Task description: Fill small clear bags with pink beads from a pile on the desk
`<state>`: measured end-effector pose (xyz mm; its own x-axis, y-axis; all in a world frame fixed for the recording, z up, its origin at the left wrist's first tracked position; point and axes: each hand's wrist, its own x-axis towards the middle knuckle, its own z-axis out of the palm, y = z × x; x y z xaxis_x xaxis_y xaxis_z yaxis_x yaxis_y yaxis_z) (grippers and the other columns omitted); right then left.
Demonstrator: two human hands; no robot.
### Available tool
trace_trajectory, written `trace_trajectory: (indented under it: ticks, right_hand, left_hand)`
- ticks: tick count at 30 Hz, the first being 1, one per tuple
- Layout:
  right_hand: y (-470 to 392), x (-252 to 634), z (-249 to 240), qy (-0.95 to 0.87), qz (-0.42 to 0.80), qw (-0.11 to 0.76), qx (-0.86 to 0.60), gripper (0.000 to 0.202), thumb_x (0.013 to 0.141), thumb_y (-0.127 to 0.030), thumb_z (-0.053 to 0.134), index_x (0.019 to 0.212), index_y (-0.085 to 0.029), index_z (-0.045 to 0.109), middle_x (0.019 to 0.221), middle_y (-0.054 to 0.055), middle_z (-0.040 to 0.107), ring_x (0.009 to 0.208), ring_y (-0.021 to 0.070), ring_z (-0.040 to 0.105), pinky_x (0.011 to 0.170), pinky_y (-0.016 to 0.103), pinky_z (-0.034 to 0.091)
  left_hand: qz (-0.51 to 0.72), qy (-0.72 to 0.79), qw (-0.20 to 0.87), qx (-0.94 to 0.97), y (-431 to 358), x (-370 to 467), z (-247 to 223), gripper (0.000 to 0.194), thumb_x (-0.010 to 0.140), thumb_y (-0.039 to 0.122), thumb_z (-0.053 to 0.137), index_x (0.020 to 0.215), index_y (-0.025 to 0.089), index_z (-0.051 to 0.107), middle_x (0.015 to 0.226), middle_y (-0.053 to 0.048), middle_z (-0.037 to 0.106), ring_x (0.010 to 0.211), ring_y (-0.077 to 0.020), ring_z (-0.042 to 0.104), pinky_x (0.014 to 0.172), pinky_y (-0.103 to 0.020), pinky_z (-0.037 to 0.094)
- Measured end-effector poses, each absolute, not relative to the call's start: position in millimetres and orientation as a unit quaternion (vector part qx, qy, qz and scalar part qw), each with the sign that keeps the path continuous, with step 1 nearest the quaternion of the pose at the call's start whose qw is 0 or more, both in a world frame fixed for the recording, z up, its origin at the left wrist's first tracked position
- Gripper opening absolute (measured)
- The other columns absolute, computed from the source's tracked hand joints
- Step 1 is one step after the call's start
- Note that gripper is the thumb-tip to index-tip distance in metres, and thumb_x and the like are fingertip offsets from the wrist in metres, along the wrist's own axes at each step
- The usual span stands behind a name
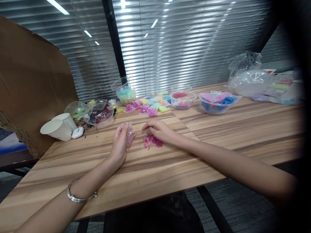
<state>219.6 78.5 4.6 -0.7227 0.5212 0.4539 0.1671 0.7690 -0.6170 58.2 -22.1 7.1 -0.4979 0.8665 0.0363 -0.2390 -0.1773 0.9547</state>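
My left hand (119, 141) is closed around a small clear zip bag (130, 135), pinching it between thumb and fingers; some pink bits show inside. To its right, a loose pile of pink translucent pieces (153, 141) lies directly on the wooden table (136, 171). Just above and behind that pile is my right hand (156, 128), its fingers curled down and drawn together. Whatever those fingertips may hold is too small or hidden to make out.
Filled small bags (152, 112) in pink, yellow, green and blue lie behind my hands. Clear tubs stand around them, one with blue and pink bags (216, 108). Paper cups (54, 127) and a white earbud case (77, 132) sit left, beside a cardboard panel (34, 71).
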Motion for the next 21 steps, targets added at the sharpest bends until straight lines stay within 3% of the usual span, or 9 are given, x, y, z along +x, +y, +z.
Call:
trace_trajectory:
  ticks: [4, 9, 12, 15, 18, 21]
  right_hand:
    - [85, 221, 0, -0.875, 0.239, 0.338, -0.250, 0.031, 0.093, -0.018, 0.036, 0.109, -0.016, 0.062, 0.109, 0.008, 0.065, 0.102, 0.0184, 0.058, 0.091, 0.033, 0.044]
    - [86, 219, -13, -0.916, 0.204, 0.250, -0.237, 0.043, 0.097, -0.046, 0.034, 0.120, -0.017, 0.056, 0.120, 0.012, 0.059, 0.116, 0.0242, 0.051, 0.101, 0.042, 0.037]
    - [78, 216, -12, -0.930, 0.228, 0.237, -0.163, 0.043, 0.097, -0.048, 0.034, 0.118, -0.020, 0.058, 0.119, 0.010, 0.060, 0.117, 0.0228, 0.052, 0.101, 0.039, 0.039]
    - [69, 215, -7, -0.927, 0.264, 0.232, -0.127, 0.043, 0.097, -0.048, 0.034, 0.117, -0.020, 0.060, 0.121, 0.010, 0.061, 0.122, 0.0220, 0.050, 0.102, 0.037, 0.040]
    - [65, 215, -6, -0.929, 0.265, 0.224, -0.132, 0.047, 0.095, -0.051, 0.038, 0.119, -0.019, 0.060, 0.128, 0.012, 0.057, 0.133, 0.0246, 0.038, 0.108, 0.041, 0.034]
    - [66, 214, -9, -0.931, 0.257, 0.225, -0.127, 0.045, 0.095, -0.051, 0.037, 0.111, -0.020, 0.065, 0.125, 0.011, 0.059, 0.132, 0.0245, 0.039, 0.108, 0.041, 0.033]
  left_hand:
    - [0.698, 0.514, 0.393, 0.307, -22, 58, 5, 0.037, 0.073, 0.050, 0.066, 0.095, 0.022, 0.060, 0.091, -0.002, 0.061, 0.073, -0.0108, 0.060, 0.075, -0.028, 0.054]
    - [0.696, 0.516, 0.388, 0.314, -19, 53, 7, 0.038, 0.072, 0.051, 0.066, 0.095, 0.021, 0.059, 0.092, -0.002, 0.061, 0.072, -0.0110, 0.061, 0.069, -0.025, 0.052]
    - [0.678, 0.537, 0.360, 0.349, -9, 37, 12, 0.035, 0.072, 0.049, 0.066, 0.089, 0.020, 0.060, 0.086, -0.002, 0.062, 0.069, -0.0112, 0.059, 0.063, -0.022, 0.047]
    - [0.640, 0.583, 0.264, 0.425, 4, 9, 18, 0.030, 0.073, 0.047, 0.066, 0.078, 0.017, 0.063, 0.075, -0.001, 0.061, 0.065, -0.0106, 0.053, 0.063, -0.020, 0.042]
    - [0.597, 0.611, 0.202, 0.479, 15, -20, 19, 0.033, 0.074, 0.049, 0.064, 0.075, 0.016, 0.065, 0.079, -0.002, 0.064, 0.075, -0.0148, 0.054, 0.072, -0.022, 0.041]
    - [0.560, 0.618, 0.223, 0.504, 22, -39, 16, 0.041, 0.073, 0.055, 0.061, 0.083, 0.015, 0.067, 0.089, -0.006, 0.067, 0.087, -0.0200, 0.056, 0.083, -0.027, 0.041]
